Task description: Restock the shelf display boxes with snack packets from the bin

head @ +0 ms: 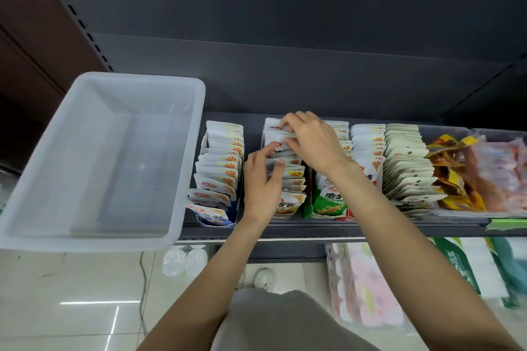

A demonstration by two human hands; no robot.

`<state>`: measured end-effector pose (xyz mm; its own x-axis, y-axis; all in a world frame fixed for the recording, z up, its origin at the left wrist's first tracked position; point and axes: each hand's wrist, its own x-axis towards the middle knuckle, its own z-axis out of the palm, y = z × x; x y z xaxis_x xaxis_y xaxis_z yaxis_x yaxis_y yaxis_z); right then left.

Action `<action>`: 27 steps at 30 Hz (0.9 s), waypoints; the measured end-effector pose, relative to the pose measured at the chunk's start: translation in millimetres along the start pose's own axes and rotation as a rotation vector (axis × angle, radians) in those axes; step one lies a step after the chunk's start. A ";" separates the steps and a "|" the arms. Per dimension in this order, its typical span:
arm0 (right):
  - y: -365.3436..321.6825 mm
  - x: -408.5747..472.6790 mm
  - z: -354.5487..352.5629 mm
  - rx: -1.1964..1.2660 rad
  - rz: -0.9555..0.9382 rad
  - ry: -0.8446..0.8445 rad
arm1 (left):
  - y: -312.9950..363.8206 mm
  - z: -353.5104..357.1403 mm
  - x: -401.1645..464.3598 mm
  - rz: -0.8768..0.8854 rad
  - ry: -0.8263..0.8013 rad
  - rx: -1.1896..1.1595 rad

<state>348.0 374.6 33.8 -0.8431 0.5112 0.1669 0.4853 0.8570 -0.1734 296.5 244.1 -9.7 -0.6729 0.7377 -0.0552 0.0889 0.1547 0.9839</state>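
Packets (293, 179) standing in a row inside the second box (285, 215) from the left on the shelf (313, 229). Right hand (310, 142) at the back of the row, fingers curled over the packet tops, pinching them. Left hand (263, 179) at the row's middle, thumb and fingers gripping packets. Blue box (218, 177) to the left, green box (328, 202) to the right, both filled. Bin (99, 159) at far left, holding no packets. Clear tray (479, 171) of orange packs at far right.
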 end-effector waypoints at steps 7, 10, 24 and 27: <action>3.0 13.5 1.1 -0.102 0.038 0.027 | -5.8 -2.0 -0.2 0.075 0.015 0.107; 2.8 10.3 4.2 -0.118 -0.049 0.072 | -6.6 -1.5 0.2 0.101 0.018 0.121; -4.5 8.9 -5.7 -0.275 -0.040 -0.046 | -2.4 -3.0 -2.0 0.201 0.049 0.152; -6.8 -10.5 -1.2 -0.197 -0.084 0.124 | -5.1 -3.9 -5.6 0.272 0.064 0.142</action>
<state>353.8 363.5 34.4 -0.8533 0.4312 0.2930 0.4607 0.8868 0.0366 296.9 236.6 -13.8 -0.6546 0.7227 0.2220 0.3709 0.0511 0.9273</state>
